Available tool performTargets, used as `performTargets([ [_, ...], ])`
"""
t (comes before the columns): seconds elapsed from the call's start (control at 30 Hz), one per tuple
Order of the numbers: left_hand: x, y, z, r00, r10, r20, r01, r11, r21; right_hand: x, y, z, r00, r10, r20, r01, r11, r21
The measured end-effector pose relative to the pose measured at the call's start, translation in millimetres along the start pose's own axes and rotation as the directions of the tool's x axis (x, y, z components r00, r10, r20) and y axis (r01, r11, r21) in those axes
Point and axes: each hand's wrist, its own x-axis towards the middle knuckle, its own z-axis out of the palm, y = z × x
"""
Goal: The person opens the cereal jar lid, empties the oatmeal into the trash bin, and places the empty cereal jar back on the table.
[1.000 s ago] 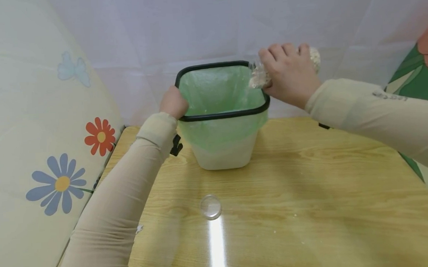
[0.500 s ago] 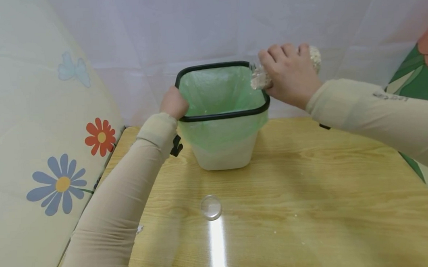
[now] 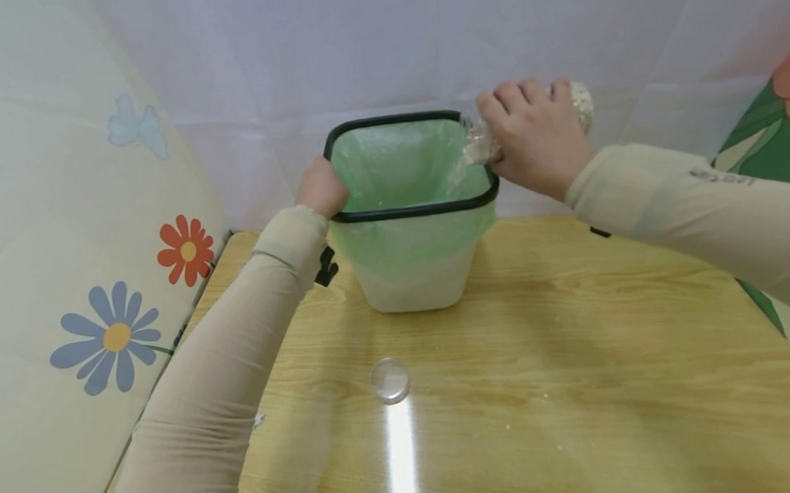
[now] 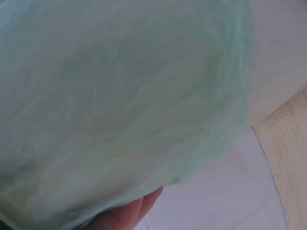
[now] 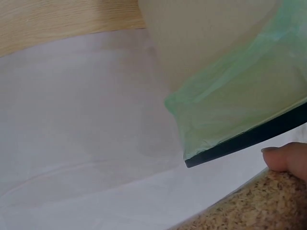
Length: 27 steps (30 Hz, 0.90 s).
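A white trash bin [image 3: 416, 286] with a black rim and a green bag [image 3: 397, 164] lining it stands at the back of the table. My left hand [image 3: 323, 188] grips its left rim; in the left wrist view, fingertips [image 4: 127, 213] show at the bag's edge. Above the right rim, my right hand [image 3: 538, 133] holds a clear jar [image 3: 480, 144] of pale flakes, tipped with its mouth toward the bin. Flakes are falling from the mouth into the bag. In the right wrist view the flakes inside the jar [image 5: 254, 206] look brown and speckled, below the thumb [image 5: 285, 160].
A clear round lid [image 3: 389, 381] lies on the wooden table [image 3: 573, 326] in front of the bin. Small white crumbs are scattered to the right of it. A pale curtain [image 3: 384, 46] hangs behind, and a flower-printed panel [image 3: 25, 221] stands at the left.
The stream of flakes from the jar thins at the half-second frame and shows clearly again now. Both hands and the bin stay nearly in place.
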Motion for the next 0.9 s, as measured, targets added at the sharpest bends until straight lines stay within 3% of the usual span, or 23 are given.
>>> performTargets([
  [0.23,-0.3,0.2,-0.5,1.000,0.004,-0.012,-0.004,1.000,0.012,0.4,-0.1,1.1,1.000,0.000,0.007,0.000,1.000,-0.020],
  [0.9,-0.6,1.8,1.2,1.000,-0.001,-0.031,0.002,1.000,0.018,9.3,-11.5,1.6,0.996,0.020,0.089,-0.024,0.999,0.041],
])
